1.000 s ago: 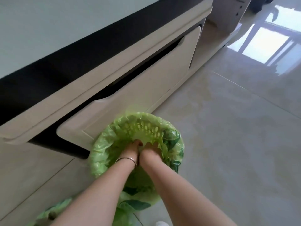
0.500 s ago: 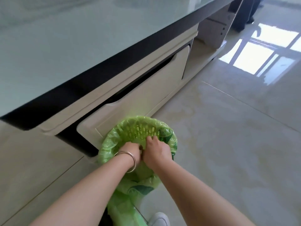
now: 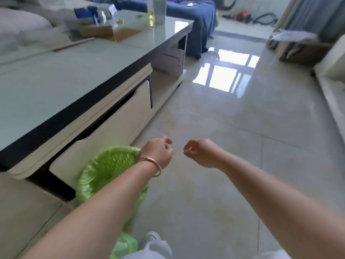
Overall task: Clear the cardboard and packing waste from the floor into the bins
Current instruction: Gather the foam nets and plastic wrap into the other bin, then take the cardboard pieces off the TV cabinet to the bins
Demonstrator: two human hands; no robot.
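Your two arms reach out over the floor. Your left hand, bangle at its wrist, and right hand hang a little apart, both loosely curled and holding nothing. Under your left forearm stands one bin, a green mesh basket in a green liner, hard against the table; you cannot tell what is in it. Farther off, one open cardboard box sits on the tabletop, blue packets in it.
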